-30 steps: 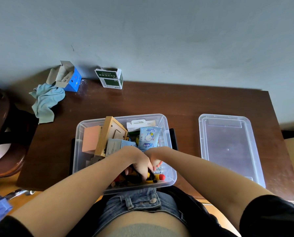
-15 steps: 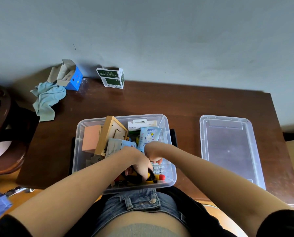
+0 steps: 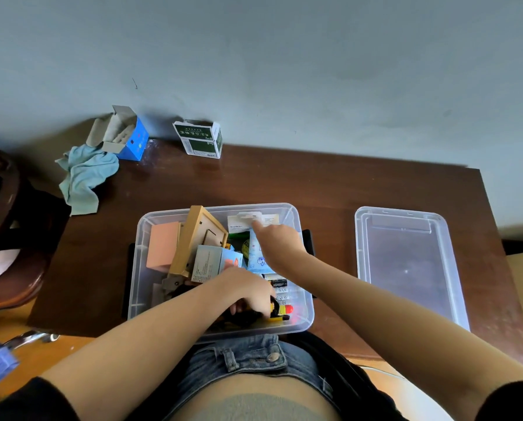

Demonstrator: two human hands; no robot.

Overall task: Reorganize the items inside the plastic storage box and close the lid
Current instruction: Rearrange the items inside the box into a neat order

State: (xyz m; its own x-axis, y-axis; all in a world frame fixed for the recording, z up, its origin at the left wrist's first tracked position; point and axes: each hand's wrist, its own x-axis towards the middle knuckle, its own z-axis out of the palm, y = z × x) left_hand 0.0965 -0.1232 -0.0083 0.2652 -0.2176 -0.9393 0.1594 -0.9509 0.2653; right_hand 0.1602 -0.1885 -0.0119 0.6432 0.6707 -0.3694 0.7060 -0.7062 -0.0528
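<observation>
Head camera looks down on the clear plastic storage box (image 3: 296, 325), which sits at the near edge of the dark wooden table (image 3: 330, 189), against the person's lap. Nearest, the left hand (image 3: 248, 291) is curled down into the box's near end, its fingers closed around a yellow-and-black tool with a red tip (image 3: 280, 311). Just beyond those knuckles lie a grey printed carton (image 3: 206, 262) and a tilted tan wooden frame (image 3: 193, 235); left of the frame stands a pale orange block (image 3: 162, 249). Farther in, the right hand (image 3: 280, 241) reaches toward the far wall, index finger extended, touching a white flat package (image 3: 239, 223); a light blue pouch (image 3: 255, 253) lies under its palm. Whether it grips anything I cannot tell. Well to the right of both hands, the clear plastic lid (image 3: 406, 262) lies flat on the table. Judging from this, sorting is midway: contents are jumbled, some poking above the rim, and closing the lid remains.
</observation>
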